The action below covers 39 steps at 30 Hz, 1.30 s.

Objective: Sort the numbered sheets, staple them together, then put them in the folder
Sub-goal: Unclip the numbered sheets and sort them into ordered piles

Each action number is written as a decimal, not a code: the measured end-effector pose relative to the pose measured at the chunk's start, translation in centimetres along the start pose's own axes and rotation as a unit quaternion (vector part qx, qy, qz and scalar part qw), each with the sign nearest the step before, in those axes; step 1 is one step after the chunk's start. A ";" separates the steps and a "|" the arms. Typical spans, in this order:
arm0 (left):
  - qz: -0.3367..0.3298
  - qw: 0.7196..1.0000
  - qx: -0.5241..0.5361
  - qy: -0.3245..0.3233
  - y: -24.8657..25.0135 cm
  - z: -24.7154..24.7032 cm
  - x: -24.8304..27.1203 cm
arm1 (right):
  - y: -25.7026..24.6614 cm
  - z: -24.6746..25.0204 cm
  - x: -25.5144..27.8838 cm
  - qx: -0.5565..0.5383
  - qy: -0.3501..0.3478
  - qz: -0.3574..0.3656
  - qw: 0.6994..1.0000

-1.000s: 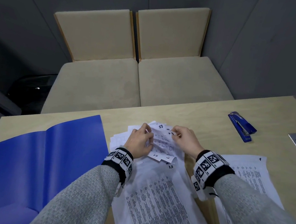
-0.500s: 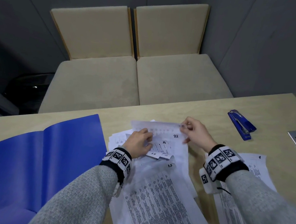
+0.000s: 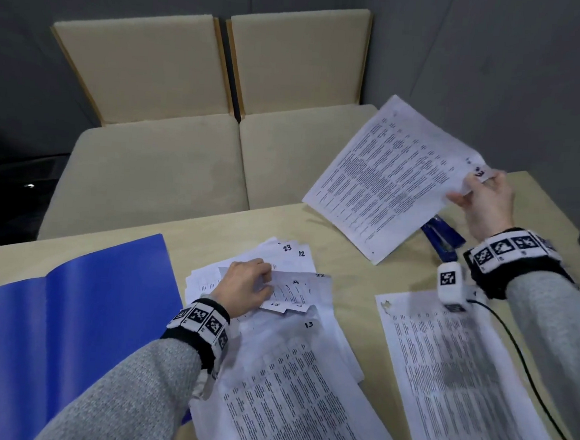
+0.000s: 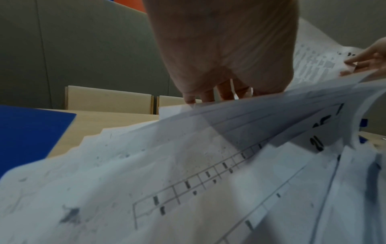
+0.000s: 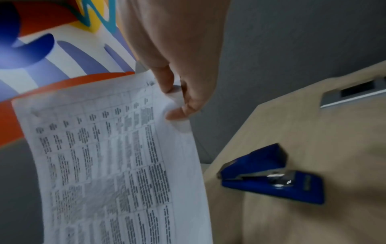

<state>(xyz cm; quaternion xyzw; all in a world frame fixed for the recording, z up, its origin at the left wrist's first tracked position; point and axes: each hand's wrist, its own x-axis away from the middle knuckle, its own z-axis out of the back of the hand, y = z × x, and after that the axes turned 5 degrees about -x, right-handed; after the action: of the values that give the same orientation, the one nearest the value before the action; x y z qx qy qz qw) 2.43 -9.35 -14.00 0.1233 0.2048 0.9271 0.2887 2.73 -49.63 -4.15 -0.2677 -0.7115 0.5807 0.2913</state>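
Your right hand (image 3: pixel 485 206) has one printed sheet (image 3: pixel 391 178) pinched by its numbered corner, thumb and fingertips closed on the paper, and it's held up in the air over the far right of the table, above the blue stapler (image 3: pixel 443 239). Your left hand (image 3: pixel 244 285) is down on the messy pile (image 3: pixel 289 357) in the middle, fingers curled into the fanned top corners, holding a few folded back so the handwritten numbers show (23, 12, 22, 13 are readable).

The thing that matters for the next move, I'd say: the separate sheet (image 3: pixel 459 379) lying flat on the right, which looks like the start of the sorted stack, is directly below and toward you from your right hand. Its long side runs roughly away from you, while the sheet you're holding hangs tilted, so it probably needs a turn before it lands square. Right hand is clearly the nearer one for that. I can't read the number on the lifted sheet.

The blue folder (image 3: pixel 68 324) lies open on the left, beside the pile, nearer your left hand. Everything sits on a light wood table (image 3: pixel 556 218), with two beige cushioned seats (image 3: pixel 155 162) behind it and grey walls.
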 end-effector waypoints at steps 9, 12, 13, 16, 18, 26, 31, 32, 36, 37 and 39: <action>0.010 1.000 0.023 0.002 -0.6 -0.4 -0.2 | 1.3 2.9 -2.2 0.098 -0.100 -0.071 0.988; 0.011 1.000 0.026 0.002 -0.8 -0.5 -0.2 | 1.7 3.2 -3.1 0.131 -0.104 -0.094 0.981; 0.012 1.000 0.027 0.001 -0.8 -0.5 -0.2 | 2.1 3.3 -3.5 0.151 -0.096 -0.100 0.979; 0.015 1.000 0.024 -0.001 -0.8 -0.6 -0.3 | 3.1 2.9 -3.9 0.301 -0.099 -0.083 0.945; 0.017 1.000 0.022 -0.003 -0.7 -0.5 -0.4 | 3.7 2.3 -3.4 0.439 -0.094 -0.045 0.893; 0.008 1.000 0.010 0.000 -0.6 -0.1 -0.4 | 6.9 0.3 -0.2 0.625 -0.136 -0.048 0.767; 0.021 1.000 -0.020 0.006 -0.5 -0.5 -0.6 | 8.2 -2.2 5.8 0.565 -0.206 0.111 0.791; 0.025 0.999 -0.027 0.007 -0.5 -0.7 -0.7 | 8.3 -3.1 7.7 0.520 -0.257 0.131 0.804; 0.027 0.998 -0.055 0.019 -0.3 -0.9 -0.8 | 9.8 -5.6 14.6 0.418 -0.415 0.106 0.801; 0.023 0.998 -0.060 0.024 -0.2 -0.9 -0.7 | 10.6 -5.9 15.7 0.423 -0.425 0.097 0.794; 0.010 0.997 -0.063 0.035 -0.1 -0.8 -0.3 | 12.0 -6.3 16.8 0.442 -0.411 0.078 0.793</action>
<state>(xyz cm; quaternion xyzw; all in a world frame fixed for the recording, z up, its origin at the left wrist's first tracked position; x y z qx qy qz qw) 2.44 -9.69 -14.78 0.0746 0.1550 0.9446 0.2796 -3.70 -31.11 -13.21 0.0997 -0.4062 0.9082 0.0112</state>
